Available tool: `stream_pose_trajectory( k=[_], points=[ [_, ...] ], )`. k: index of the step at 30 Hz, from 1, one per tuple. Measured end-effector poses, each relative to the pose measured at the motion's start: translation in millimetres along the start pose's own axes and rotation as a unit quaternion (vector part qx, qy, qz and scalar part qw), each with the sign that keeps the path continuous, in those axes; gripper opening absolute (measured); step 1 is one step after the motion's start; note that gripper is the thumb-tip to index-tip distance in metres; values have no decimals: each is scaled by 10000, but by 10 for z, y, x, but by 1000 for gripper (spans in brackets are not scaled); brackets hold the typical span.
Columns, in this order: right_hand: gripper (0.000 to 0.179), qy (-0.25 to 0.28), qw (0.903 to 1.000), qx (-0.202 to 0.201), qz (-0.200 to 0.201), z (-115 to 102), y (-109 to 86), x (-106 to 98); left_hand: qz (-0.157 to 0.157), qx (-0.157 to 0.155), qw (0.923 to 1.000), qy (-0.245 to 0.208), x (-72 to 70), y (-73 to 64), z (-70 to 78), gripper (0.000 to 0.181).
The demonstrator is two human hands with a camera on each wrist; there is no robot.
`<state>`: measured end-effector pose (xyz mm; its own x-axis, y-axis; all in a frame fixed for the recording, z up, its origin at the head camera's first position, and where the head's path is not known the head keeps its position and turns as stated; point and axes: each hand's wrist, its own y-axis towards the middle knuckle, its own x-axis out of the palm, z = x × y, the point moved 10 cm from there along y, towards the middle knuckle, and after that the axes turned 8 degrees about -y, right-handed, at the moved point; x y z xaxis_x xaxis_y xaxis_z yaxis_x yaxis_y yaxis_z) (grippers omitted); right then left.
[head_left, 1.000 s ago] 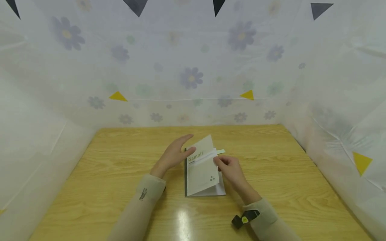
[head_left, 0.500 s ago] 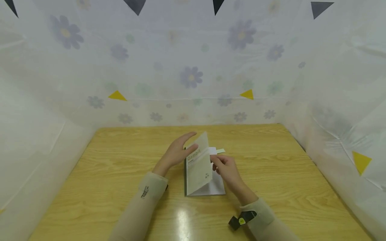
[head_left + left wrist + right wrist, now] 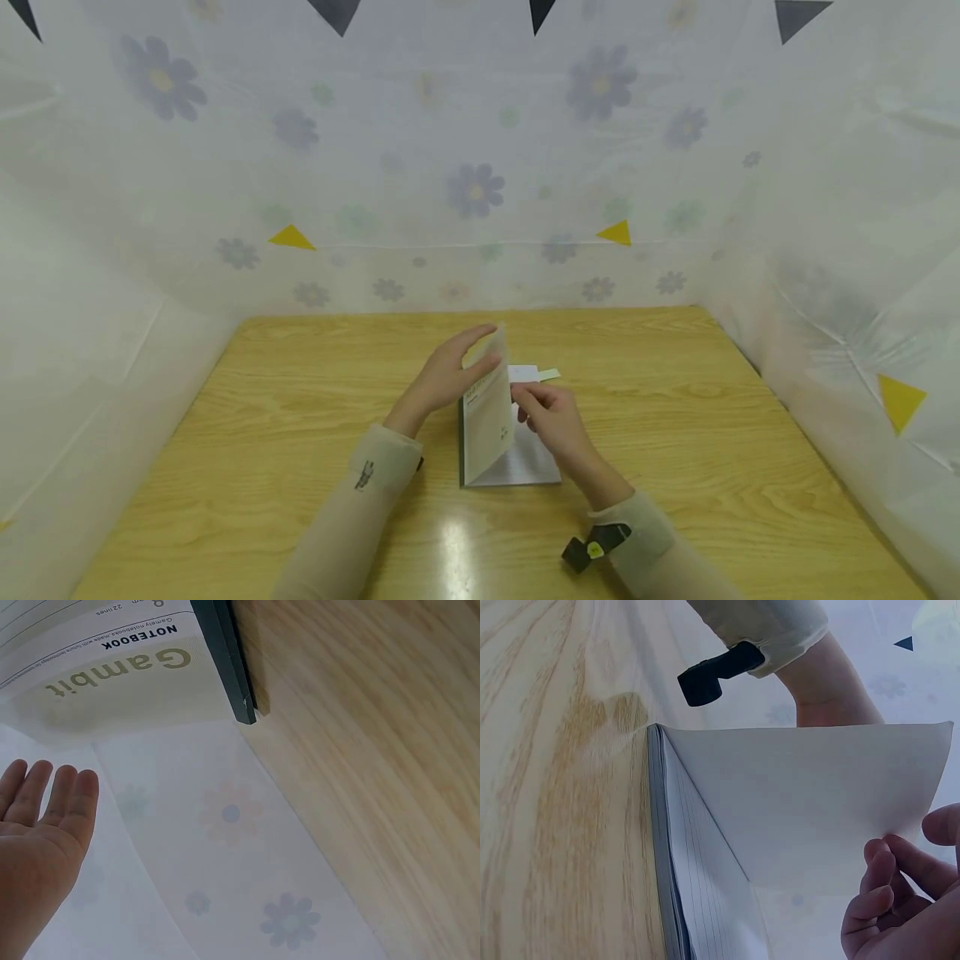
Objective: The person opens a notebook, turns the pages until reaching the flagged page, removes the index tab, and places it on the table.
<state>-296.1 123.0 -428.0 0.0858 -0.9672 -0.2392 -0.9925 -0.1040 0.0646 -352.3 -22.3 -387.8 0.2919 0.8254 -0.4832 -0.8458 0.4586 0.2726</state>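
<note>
Near the middle of the worktop [image 3: 322, 375], the left hand [image 3: 447, 373], grip straight-fingered and holding nothing, is beside the Gambit notebook [image 3: 534, 460] lying there; its cream cover [image 3: 487, 429] stands nearly upright, steeper than before, above lined pages [image 3: 705, 877], edge pinched by the right hand [image 3: 553, 415].

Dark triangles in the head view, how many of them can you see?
4, all along the top edge: a far-left triangle, a left-of-centre triangle, a right-of-centre triangle and a right-hand triangle. More may be hidden beyond the frame.
</note>
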Motion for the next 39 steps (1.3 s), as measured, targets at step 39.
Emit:
stream_pose_trajectory(
  k=[39],
  points=[
    [26,-472,9972,-385,-436,74,-5,-15,98,-98,9998,159,-217,-145,-25,56]
  ],
)
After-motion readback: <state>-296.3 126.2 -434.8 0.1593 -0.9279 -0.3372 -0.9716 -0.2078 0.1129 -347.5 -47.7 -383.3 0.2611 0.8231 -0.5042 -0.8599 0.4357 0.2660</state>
